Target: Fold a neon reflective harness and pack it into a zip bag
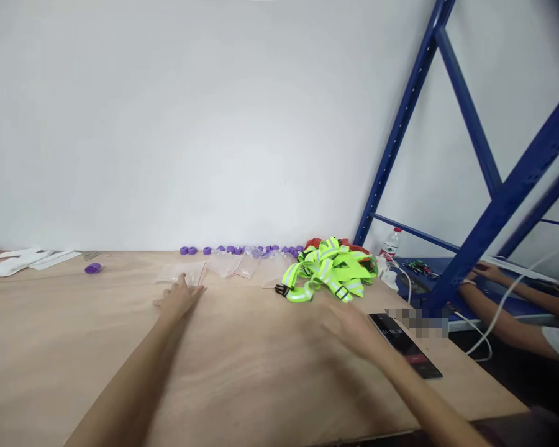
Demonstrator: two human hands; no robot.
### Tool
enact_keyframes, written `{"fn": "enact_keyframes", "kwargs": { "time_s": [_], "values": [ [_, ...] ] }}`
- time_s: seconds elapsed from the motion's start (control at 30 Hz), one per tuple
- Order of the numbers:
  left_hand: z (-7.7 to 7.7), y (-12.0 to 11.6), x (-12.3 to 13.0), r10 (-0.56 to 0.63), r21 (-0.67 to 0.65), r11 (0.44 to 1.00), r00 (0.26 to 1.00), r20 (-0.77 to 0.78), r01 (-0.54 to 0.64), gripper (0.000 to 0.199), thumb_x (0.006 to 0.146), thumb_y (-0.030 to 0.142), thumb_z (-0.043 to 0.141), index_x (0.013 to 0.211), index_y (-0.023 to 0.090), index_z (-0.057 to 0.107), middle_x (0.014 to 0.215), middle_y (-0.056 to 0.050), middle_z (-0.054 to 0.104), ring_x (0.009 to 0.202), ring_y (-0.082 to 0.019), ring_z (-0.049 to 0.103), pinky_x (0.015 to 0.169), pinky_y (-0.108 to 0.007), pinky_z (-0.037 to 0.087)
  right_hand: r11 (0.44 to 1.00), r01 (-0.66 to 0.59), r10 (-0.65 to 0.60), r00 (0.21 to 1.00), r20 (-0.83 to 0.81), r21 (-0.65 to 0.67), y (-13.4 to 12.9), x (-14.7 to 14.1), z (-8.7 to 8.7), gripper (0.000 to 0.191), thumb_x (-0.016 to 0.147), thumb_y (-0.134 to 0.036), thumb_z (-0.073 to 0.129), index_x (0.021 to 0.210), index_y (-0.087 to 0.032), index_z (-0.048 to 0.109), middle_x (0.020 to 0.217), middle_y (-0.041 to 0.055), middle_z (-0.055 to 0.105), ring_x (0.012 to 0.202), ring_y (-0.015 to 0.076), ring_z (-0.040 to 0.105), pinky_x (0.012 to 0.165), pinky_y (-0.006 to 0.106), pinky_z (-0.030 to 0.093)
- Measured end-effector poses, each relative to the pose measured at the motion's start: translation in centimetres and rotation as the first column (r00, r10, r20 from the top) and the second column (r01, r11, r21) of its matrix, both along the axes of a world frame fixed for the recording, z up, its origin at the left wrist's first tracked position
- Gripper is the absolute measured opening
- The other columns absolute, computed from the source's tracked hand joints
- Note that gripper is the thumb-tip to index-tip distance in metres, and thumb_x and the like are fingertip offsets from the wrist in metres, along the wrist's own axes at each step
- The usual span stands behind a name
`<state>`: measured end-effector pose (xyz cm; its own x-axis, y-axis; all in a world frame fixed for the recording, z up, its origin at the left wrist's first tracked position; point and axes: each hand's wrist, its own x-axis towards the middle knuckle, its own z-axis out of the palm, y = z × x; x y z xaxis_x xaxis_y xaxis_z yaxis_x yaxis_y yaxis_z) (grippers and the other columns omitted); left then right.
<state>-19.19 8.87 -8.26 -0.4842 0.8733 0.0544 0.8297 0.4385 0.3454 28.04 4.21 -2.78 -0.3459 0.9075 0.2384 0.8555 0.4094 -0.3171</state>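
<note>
Left hand (179,299) flat, grip released, fingertips touching one clear bag (181,272) of roughly four, about a dozen purple caps (93,268) beyond; right hand (354,326) blurred, grip released, below one neon strap pile (328,268); plywood desk (242,372), white wall (190,124).

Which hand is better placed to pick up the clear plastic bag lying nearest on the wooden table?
Probably the left hand: its fingertips are at the edge of the clear plastic bag. The right hand is blurred and lies nearer the yellow-green reflective straps.
</note>
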Motion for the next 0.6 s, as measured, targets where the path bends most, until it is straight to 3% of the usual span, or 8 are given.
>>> {"fn": "enact_keyframes", "kwargs": {
  "time_s": [0.1, 0.23, 0.33, 0.47, 0.6],
  "values": [
    [-0.2, 1.2, -0.4, -0.008, 0.004, 1.0, 1.0, 0.012, 0.008, 0.074, 0.086, 0.071, 0.033, 0.139, 0.022, 0.048, 0.14, -0.028, 0.052, 0.129, -0.058, 0.04, 0.091, -0.082, 0.022, 0.997, -0.006, 0.001, 0.998, -0.07, -0.081, -5.4, 0.4, -4.2, 0.04, 0.087, -0.039, 0.057, 0.123, -0.026, 0.069, 0.13, 0.0096, 0.068, 0.125, 0.032, 0.059, 0.116, 0.056, 0.034],
    [0.1, 3.2, -1.8, -0.081, 0.014, 0.997, 0.996, 0.032, 0.081, 0.063, 0.08, 0.069, 0.043, 0.109, 0.017, 0.064, 0.135, -0.028, 0.055, 0.128, -0.055, 0.043, 0.095, -0.078, 0.027, 0.985, 0.122, -0.15, 0.957, -0.249, -0.126, -9.7, 1.3, -6.1, 0.039, 0.09, -0.039, 0.05, 0.12, -0.024, 0.07, 0.129, 0.0106, 0.068, 0.123, 0.0296, 0.061, 0.111, 0.048, 0.044],
    [0.8, 4.6, -3.0, -0.088, 0.024, 0.996, 0.995, 0.054, 0.087, 0.051, 0.075, 0.06, 0.053, 0.098, 0.015, 0.063, 0.128, -0.03, 0.058, 0.12, -0.054, 0.051, 0.09, -0.072, 0.037, 0.972, 0.168, -0.215, 0.915, -0.341, -0.165, -11.0, 1.6, -6.3, 0.039, 0.09, -0.037, 0.049, 0.118, -0.021, 0.071, 0.126, 0.0123, 0.069, 0.12, 0.0288, 0.063, 0.106, 0.045, 0.049],
    [1.0, 5.5, -4.0, -0.059, 0.068, 0.996, 0.995, 0.085, 0.053, 0.031, 0.069, 0.04, 0.058, 0.092, 0.02, 0.061, 0.13, -0.021, 0.057, 0.117, -0.051, 0.055, 0.086, -0.068, 0.044, 0.965, 0.204, -0.252, 0.887, -0.387, -0.163, -11.2, 1.4, -6.8, 0.033, 0.087, -0.031, 0.053, 0.111, -0.021, 0.073, 0.121, 0.0121, 0.07, 0.116, 0.029, 0.064, 0.104, 0.045, 0.049],
    [0.4, 4.8, -4.1, -0.044, 0.147, 0.989, 0.995, 0.089, 0.031, 0.05, 0.06, 0.033, 0.062, 0.109, 0.025, 0.053, 0.14, -0.015, 0.052, 0.129, -0.053, 0.046, 0.09, -0.068, 0.044, 0.966, 0.21, -0.25, 0.901, -0.355, -0.148, -10.9, 1.0, -7.0, 0.031, 0.088, -0.03, 0.054, 0.11, -0.021, 0.073, 0.125, 0.0121, 0.068, 0.121, 0.0289, 0.061, 0.107, 0.046, 0.046]
  ]
}}
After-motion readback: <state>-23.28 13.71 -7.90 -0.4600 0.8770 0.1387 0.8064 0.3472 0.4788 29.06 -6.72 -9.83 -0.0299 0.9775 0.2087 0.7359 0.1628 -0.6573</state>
